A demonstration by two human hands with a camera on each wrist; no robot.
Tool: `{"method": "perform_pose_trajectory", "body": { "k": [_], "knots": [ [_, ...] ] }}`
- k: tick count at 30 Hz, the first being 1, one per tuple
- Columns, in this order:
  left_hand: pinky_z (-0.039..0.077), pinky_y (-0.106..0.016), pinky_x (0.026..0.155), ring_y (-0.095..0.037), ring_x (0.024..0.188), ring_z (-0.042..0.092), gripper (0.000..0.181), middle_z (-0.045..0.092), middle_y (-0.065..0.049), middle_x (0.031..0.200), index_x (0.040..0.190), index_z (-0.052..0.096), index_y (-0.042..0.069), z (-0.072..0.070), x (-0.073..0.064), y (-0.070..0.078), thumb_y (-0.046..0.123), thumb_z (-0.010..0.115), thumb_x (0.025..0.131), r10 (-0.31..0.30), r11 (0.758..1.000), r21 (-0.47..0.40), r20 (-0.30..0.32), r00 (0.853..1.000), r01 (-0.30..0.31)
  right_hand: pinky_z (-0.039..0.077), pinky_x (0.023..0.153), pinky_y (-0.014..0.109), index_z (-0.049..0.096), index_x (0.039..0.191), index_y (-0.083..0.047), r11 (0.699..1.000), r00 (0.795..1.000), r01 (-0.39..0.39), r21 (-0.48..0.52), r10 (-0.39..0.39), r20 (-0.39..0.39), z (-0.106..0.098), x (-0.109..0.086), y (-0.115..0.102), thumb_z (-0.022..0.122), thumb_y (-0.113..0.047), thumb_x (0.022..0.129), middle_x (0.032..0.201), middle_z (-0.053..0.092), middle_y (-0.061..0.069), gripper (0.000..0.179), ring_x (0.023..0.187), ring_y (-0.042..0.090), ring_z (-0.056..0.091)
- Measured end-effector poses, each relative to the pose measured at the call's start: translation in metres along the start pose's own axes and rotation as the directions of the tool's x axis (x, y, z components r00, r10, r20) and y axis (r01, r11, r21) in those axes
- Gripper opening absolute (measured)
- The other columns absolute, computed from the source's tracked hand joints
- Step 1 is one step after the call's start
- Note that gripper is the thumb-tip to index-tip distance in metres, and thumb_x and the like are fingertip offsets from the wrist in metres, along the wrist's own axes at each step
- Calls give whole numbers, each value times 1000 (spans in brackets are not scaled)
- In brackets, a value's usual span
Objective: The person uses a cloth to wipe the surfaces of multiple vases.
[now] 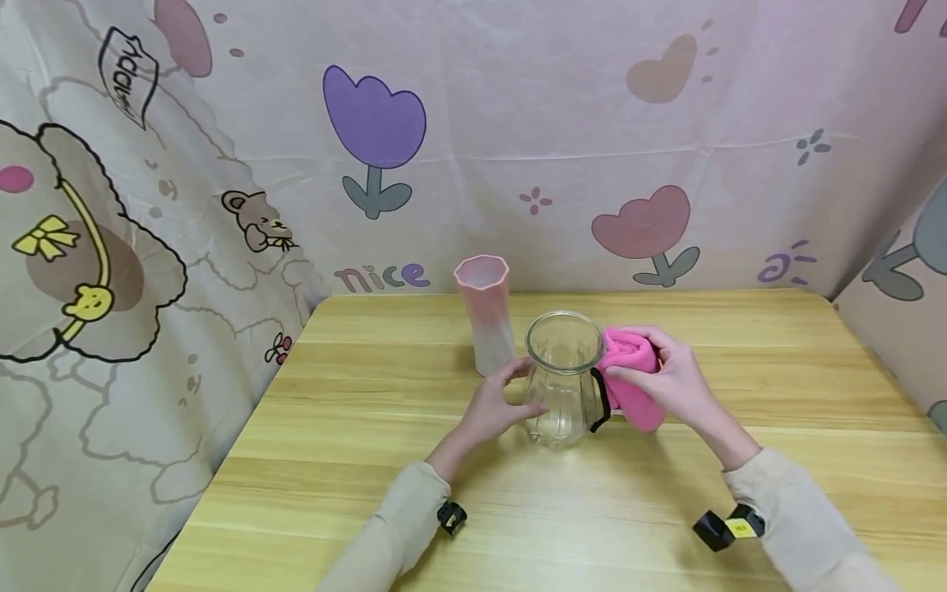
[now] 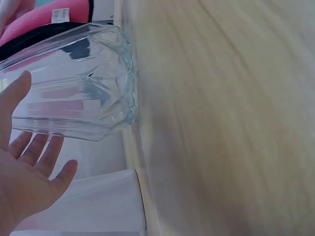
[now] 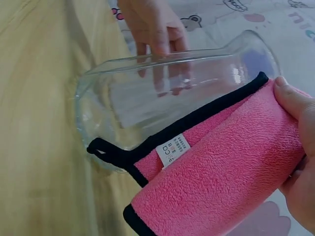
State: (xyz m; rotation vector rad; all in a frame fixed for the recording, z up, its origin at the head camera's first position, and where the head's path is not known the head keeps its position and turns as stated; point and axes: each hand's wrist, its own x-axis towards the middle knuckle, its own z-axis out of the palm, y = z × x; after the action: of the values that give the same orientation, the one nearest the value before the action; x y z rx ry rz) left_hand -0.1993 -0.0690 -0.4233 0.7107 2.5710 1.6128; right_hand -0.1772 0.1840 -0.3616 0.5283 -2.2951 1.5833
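A clear glass vase (image 1: pixel 564 403) with a round, thick rim stands upright on the wooden table. My left hand (image 1: pixel 499 404) holds its left side, thumb across the front and fingers round the back; the little finger sticks out from the glass in the left wrist view. My right hand (image 1: pixel 669 374) grips a folded pink towel (image 1: pixel 635 386) by its upper part, thumb on the near side. The towel's black edging and hanging loop lie right at the vase's right side. A white label (image 3: pixel 173 149) shows on the towel in the right wrist view.
A pink-to-white vase (image 1: pixel 486 316) stands on the table (image 1: pixel 355 444) behind my left hand, close to the glass one. A printed cloth backdrop (image 1: pixel 510 189) rises along the table's back edge, and another hangs on the left.
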Motion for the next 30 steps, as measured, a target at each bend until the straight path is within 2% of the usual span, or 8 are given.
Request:
{"method": "perform_pose_trajectory", "body": {
  "k": [7,11,15,20,25,30],
  "knots": [
    [38,-38,100,-21,118,47,70,52,-9,128,131,44,5,-1,2,5,18,77,71,-35,999,-12,22,999,35,52,64,20,59,111,-6,997,996,-29,-77,35,83,8,-4,13,75,-7,72,95,64,3,42,79,3,59],
    [37,-44,100,-28,118,46,68,50,-17,127,130,43,-1,-5,-2,25,11,76,72,-46,998,-39,34,998,47,53,61,23,58,109,-4,992,986,-48,-120,67,154,8,-7,19,75,-11,74,93,64,11,40,75,6,59],
    [38,-45,99,-31,117,46,66,50,-21,126,128,43,-4,-9,-6,39,8,75,72,-43,998,-44,39,998,45,52,58,24,58,109,-3,979,973,-67,-193,107,204,8,-13,27,75,-18,75,91,64,11,41,72,10,59],
    [37,-45,99,-32,117,46,67,49,-22,127,128,43,-5,-9,-6,40,8,75,72,-47,997,-60,43,998,50,49,57,23,59,107,-6,952,963,-51,-301,126,236,11,-19,35,75,-24,73,87,64,5,41,69,11,56],
    [37,-45,100,-33,117,46,67,49,-23,127,129,42,-5,-10,-5,37,8,75,72,-52,996,-74,43,998,55,46,52,22,59,104,-6,938,949,-55,-343,156,275,15,-24,43,76,-26,73,81,61,0,41,63,10,51],
    [37,-45,100,-33,117,46,67,49,-23,127,129,42,-4,-10,-5,37,8,75,72,-53,996,-76,44,998,56,43,52,22,60,103,-8,916,939,-46,-398,175,295,17,-27,47,76,-31,72,80,60,-2,41,65,10,49]
  ]
}}
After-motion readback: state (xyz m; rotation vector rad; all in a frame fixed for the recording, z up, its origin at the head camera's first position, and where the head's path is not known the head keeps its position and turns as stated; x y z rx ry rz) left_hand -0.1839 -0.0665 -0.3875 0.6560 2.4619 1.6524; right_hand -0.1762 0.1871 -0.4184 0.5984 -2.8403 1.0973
